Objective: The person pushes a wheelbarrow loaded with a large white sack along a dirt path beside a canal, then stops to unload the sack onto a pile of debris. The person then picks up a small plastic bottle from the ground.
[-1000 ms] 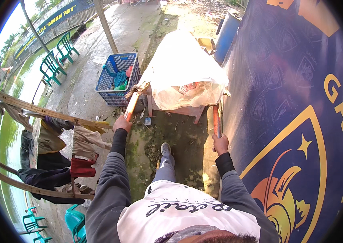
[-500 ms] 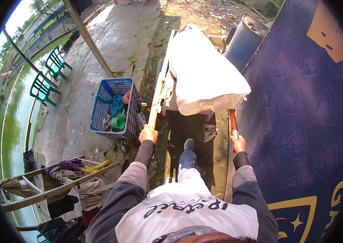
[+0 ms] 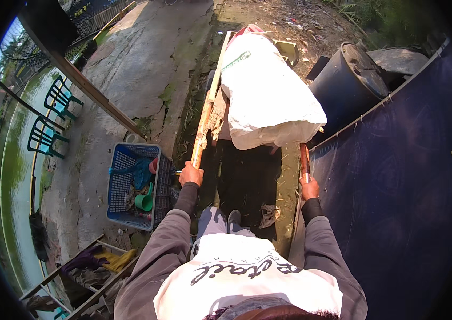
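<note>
Found at near left blue crate (image 3: 162,193) with green dipper (image 3: 144,201) and blue cloth (image 3: 141,174) inside. Found white sack (image 3: 268,90) at far centre, contents hidden. Observed left hand (image 3: 190,174) clamped on left wooden handle (image 3: 200,140), right hand (image 3: 309,188) clamped on right handle (image 3: 305,159), with both forearms (image 3: 186,198) extended forward.

Between the left hand (image 3: 190,174) and the right hand (image 3: 309,188) there is open room above the ground, bounded ahead by the sack (image 3: 268,88); only a rag (image 3: 269,215) lies low in it. Outward on the left, the crate (image 3: 162,194) stands just beside the hand and leaves little room, and the post (image 3: 76,85) rises behind it. Farther ahead, bare concrete (image 3: 124,69) left of the left handle (image 3: 203,125) offers a wide passage. The rack (image 3: 103,288) obstructs the lower left. On the right, the banner (image 3: 386,186) stands like a wall, with the drum (image 3: 348,82) beyond, near the sack.
</note>
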Available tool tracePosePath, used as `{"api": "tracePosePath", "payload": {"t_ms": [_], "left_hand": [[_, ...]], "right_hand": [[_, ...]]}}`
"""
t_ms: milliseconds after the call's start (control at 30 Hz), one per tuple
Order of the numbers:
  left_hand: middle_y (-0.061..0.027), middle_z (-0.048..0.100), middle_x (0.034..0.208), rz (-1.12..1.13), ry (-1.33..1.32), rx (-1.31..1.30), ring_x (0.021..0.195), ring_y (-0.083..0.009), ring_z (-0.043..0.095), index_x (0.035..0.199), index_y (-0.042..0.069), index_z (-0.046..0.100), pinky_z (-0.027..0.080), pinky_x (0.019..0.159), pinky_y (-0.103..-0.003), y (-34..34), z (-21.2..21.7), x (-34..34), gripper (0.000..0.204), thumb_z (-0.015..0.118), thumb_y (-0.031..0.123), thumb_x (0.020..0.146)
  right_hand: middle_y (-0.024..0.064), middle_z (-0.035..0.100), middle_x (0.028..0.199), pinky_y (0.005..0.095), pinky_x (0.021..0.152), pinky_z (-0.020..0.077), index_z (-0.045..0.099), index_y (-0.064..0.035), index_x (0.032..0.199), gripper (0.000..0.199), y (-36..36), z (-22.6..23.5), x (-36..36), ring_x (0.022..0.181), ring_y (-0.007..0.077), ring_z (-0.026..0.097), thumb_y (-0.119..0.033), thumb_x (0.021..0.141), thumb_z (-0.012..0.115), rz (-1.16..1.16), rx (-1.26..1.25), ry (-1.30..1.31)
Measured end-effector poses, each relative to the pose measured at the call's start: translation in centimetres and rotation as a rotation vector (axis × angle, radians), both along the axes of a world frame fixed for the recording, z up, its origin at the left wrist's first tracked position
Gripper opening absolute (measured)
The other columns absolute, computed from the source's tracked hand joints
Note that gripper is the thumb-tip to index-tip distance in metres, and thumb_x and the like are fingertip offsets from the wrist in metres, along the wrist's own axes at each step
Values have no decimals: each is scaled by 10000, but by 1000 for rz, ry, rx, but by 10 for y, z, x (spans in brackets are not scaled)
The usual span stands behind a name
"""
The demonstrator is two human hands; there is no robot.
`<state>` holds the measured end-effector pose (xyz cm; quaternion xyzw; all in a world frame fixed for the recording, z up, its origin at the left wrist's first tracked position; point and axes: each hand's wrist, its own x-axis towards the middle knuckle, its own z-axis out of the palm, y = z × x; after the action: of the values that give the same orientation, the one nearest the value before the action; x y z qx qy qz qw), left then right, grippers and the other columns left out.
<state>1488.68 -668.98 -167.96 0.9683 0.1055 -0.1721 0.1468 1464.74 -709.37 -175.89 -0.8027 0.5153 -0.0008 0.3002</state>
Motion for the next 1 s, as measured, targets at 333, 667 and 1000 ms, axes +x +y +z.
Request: {"api": "tracePosePath", "payload": {"t_ms": [333, 667, 1000], "left_hand": [[-217, 701, 1055, 11, 19, -11, 1019, -392, 675, 1117, 53, 561, 526, 900, -484, -119, -29, 212, 441, 751, 284, 793], [-215, 700, 1058, 36, 53, -17, 1016, -386, 680, 1111, 45, 556, 537, 895, -476, -294, 9, 467, 434, 749, 284, 805], [-220, 696, 1072, 34, -7, -113, 1018, -398, 675, 1138, 38, 547, 537, 896, -481, -440, 1, 679, 471, 769, 278, 798]], "right_hand": [[245, 704, 975, 455, 816, 522, 679, -29, 1054, 458, -124, -15, 220, 934, 391, 689, -416, 814, 724, 26, 26, 1], [198, 710, 1047, 484, 863, 514, 678, -87, 1095, 492, -295, 23, 491, 1014, 399, 667, -489, 814, 720, -21, -50, 188], [217, 706, 1035, 491, 860, 509, 690, -62, 1078, 505, -456, 33, 721, 1003, 401, 666, -481, 798, 727, 30, -115, 139]]}}
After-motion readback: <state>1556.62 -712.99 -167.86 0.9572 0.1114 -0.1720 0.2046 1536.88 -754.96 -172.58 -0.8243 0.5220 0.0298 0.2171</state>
